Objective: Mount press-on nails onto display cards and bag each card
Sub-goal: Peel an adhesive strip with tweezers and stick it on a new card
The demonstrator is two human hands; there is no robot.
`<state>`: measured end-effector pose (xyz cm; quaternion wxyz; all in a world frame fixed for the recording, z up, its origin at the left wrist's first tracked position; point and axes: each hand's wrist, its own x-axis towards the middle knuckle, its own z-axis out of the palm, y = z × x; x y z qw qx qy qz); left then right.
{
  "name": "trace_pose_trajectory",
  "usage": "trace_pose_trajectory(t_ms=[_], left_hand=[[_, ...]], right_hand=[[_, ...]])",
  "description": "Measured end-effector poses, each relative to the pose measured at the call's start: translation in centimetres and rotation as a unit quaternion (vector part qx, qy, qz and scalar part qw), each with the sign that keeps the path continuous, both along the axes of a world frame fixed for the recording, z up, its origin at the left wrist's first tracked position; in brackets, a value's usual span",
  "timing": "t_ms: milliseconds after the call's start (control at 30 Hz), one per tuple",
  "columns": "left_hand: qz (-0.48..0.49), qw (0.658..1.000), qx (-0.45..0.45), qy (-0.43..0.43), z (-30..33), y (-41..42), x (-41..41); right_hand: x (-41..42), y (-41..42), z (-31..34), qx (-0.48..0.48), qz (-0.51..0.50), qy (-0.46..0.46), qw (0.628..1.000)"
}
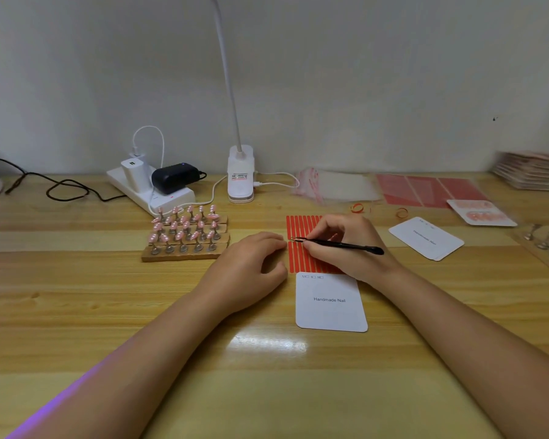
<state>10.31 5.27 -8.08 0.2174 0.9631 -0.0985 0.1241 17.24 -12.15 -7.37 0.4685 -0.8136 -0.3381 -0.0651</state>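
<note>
A white display card (331, 304) printed "Handmade Nail" lies flat in front of me. Just beyond it is a sheet of red adhesive strips (298, 251). My right hand (346, 245) holds black tweezers (343, 245) with the tip on the strips. My left hand (251, 267) rests on the table with loosely curled fingers, its fingertips at the sheet's left edge. Pink press-on nails on metal stands (186, 232) sit in wooden holders to the left.
More white cards (427, 237) lie to the right, with a finished card (480, 213), red sheets (428, 190), clear bags (336, 185) and a stack of packs (533, 169) behind. A lamp base (241, 174) and power strip (149, 188) stand at the back.
</note>
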Motion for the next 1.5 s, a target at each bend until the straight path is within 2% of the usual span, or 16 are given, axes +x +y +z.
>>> trace_pose_trajectory(t_ms=[167, 300, 700, 1167, 1333, 1500], left_hand=[[0.004, 1.000, -0.004, 0.004, 0.0, -0.1, 0.1], [0.007, 1.000, -0.005, 0.003, 0.0, -0.1, 0.1], [0.006, 1.000, -0.004, 0.003, -0.1, -0.1, 0.1], [0.008, 1.000, 0.007, -0.007, 0.0, -0.2, 0.0], [0.011, 0.999, 0.002, -0.031, -0.1, -0.3, -0.1], [-0.012, 0.992, -0.013, -0.124, 0.5, -0.5, -0.9]], right_hand=[[-0.2, 0.0, -0.2, -0.026, 0.011, -0.041, 0.999], [-0.1, 0.1, -0.3, -0.004, -0.020, -0.052, 0.998], [0.6, -0.2, 0.1, 0.138, -0.145, 0.064, 0.978], [1.4, -1.1, 0.6, 0.316, -0.184, 0.136, 0.921], [1.2, -1.4, 1.1, 0.338, -0.168, 0.137, 0.916], [0.8, -1.6, 2.1, 0.347, -0.165, 0.132, 0.914]])
